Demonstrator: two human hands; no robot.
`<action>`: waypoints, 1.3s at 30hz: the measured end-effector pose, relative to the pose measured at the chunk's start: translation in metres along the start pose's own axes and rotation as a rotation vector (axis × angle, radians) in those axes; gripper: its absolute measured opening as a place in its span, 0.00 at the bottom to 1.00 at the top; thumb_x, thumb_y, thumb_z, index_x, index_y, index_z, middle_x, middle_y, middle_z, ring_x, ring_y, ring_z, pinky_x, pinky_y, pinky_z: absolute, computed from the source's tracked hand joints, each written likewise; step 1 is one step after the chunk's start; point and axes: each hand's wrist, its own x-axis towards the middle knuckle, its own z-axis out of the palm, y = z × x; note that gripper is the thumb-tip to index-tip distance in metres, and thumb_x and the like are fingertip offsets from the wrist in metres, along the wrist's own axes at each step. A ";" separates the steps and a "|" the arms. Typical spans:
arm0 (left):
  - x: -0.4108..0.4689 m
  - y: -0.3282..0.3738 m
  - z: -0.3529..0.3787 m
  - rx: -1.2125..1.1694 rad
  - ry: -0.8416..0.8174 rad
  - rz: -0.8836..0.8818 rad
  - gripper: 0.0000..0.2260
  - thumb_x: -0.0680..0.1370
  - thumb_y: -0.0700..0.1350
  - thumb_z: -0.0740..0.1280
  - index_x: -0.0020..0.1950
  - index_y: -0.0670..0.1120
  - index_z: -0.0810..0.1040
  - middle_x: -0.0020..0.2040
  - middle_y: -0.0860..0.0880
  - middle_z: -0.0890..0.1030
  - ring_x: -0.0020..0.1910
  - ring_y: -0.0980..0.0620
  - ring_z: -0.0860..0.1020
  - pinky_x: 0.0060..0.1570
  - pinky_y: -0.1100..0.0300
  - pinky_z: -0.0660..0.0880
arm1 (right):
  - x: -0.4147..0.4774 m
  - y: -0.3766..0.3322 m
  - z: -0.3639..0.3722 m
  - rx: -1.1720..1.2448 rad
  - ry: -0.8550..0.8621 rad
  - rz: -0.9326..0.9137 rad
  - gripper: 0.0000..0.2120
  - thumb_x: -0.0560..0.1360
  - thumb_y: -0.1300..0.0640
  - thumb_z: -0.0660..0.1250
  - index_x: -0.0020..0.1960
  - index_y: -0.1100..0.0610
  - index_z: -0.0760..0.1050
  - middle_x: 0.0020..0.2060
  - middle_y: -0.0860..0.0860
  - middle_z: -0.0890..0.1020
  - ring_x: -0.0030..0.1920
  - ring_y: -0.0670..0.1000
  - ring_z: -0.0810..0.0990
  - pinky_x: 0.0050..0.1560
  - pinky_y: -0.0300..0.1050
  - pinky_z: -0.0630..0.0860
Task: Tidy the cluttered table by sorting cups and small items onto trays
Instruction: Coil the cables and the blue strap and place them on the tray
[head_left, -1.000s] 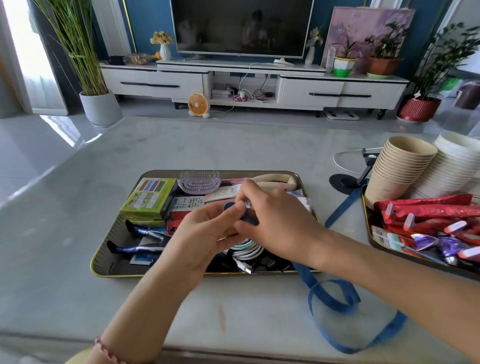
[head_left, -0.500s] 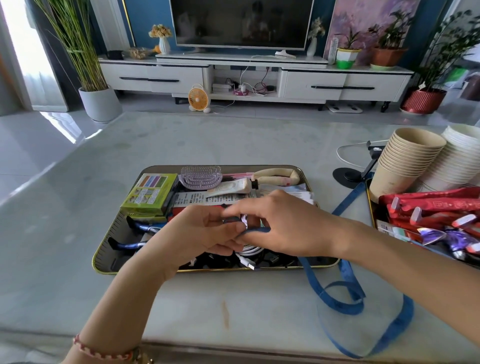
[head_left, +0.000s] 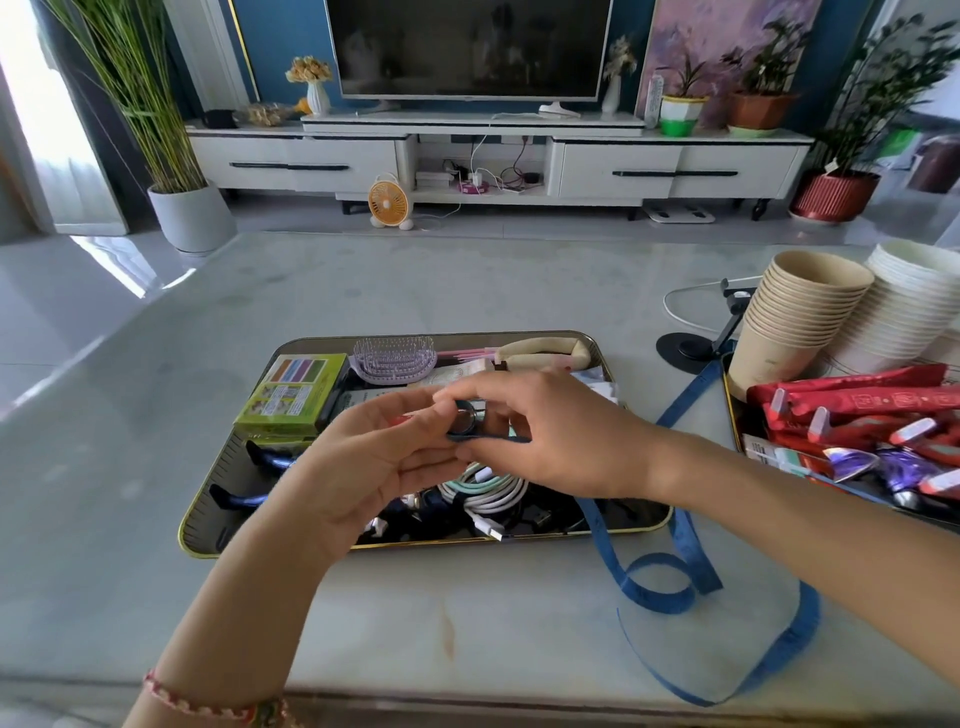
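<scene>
**Step in hand (judged):** winding the blue tape (head_left: 655, 586) into a roll so it can go on a tray.

**Hands:**
- Left hand (head_left: 374, 457): thumb and fingertips pinch the rolled end of the tape.
- Right hand (head_left: 561, 441): fingers curled over the same roll from 3 o'clock, gripping it. I cannot tell which finger feeds the strip.
- Neither hand is spread wide.

**Tape position:**
- The roll is held in the air over the middle of the tray (head_left: 205, 525), above the white cable (head_left: 493, 488).
- The free strip drops toward 5 o'clock and crosses the tray rim. It then lies in loose loops on the table (head_left: 363, 291) at 4–5 o'clock of the tray.
- One run climbs toward 2 o'clock, to the second tray (head_left: 730, 410) by the cups (head_left: 800, 312). Its far end is hidden.

**Doing it well (judgement):**
- Use the left pinch as a fixed axle. Let the right hand lay each turn flat on the last, under light tension.
- The loops on the table look twisted. Flatten each twist before it reaches the roll.
- Draw in the slack slowly. The 2 o'clock run passes near the stand (head_left: 685, 345) and could snag.
- The strip sliding over the tray rim could drag the cable.
- Most of the tape lies unwound, so many turns remain.
- A released roll will likely spring open. Tuck the end in, or wedge the roll between other items.
</scene>
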 end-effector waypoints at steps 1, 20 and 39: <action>-0.002 0.002 -0.002 0.029 -0.023 -0.020 0.18 0.67 0.44 0.66 0.56 0.40 0.77 0.45 0.40 0.84 0.41 0.48 0.83 0.41 0.60 0.80 | -0.001 -0.001 -0.004 0.019 -0.045 0.011 0.15 0.74 0.58 0.69 0.60 0.51 0.75 0.33 0.48 0.80 0.33 0.45 0.77 0.38 0.36 0.73; 0.000 -0.006 0.006 0.224 -0.054 -0.016 0.17 0.65 0.45 0.70 0.51 0.39 0.80 0.46 0.42 0.84 0.42 0.51 0.82 0.42 0.62 0.79 | -0.005 0.001 0.005 -0.161 -0.045 -0.020 0.19 0.73 0.54 0.69 0.64 0.51 0.73 0.39 0.47 0.82 0.37 0.43 0.76 0.44 0.37 0.73; -0.001 -0.001 0.003 0.125 -0.043 -0.067 0.21 0.66 0.50 0.75 0.55 0.42 0.78 0.42 0.44 0.83 0.37 0.52 0.82 0.36 0.63 0.78 | -0.004 -0.003 -0.005 0.008 -0.064 0.045 0.13 0.73 0.56 0.71 0.55 0.53 0.75 0.25 0.44 0.72 0.26 0.43 0.69 0.32 0.34 0.66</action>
